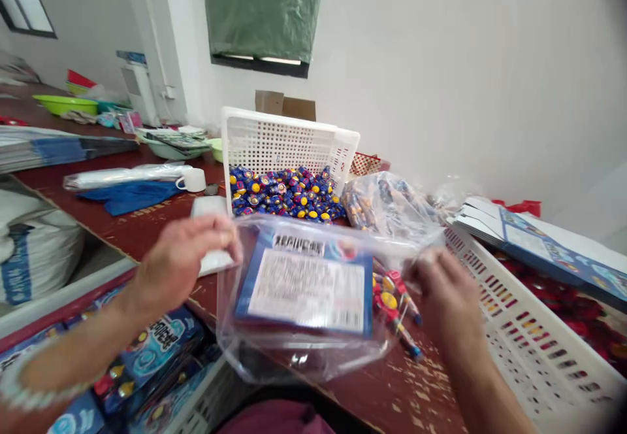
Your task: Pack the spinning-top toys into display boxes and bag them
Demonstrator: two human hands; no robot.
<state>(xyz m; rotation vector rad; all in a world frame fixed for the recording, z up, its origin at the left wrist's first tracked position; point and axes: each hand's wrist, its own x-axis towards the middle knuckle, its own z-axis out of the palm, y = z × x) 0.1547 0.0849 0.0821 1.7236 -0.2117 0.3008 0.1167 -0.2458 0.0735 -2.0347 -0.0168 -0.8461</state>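
Note:
A clear plastic bag (304, 349) is stretched between my two hands above the table edge. Inside or behind its film shows a blue printed card (306, 283) with a white text panel; I cannot tell which. My left hand (179, 257), with a beaded bracelet on the wrist, pinches the bag's upper left corner. At the upper right corner, my right hand (443, 283) grips the film with curled fingers, slightly blurred. Just left of that hand, several small red, blue and yellow toys (392, 300) lie on the table, partly behind the bag.
A white basket (289, 133) of blue and yellow pieces stands tilted behind the bag. Beside it rests a filled plastic sack (386, 202). Another white basket (529, 329) borders the right. Printed packs (157, 342) fill a crate at lower left. A white mug (193, 180) stands farther back.

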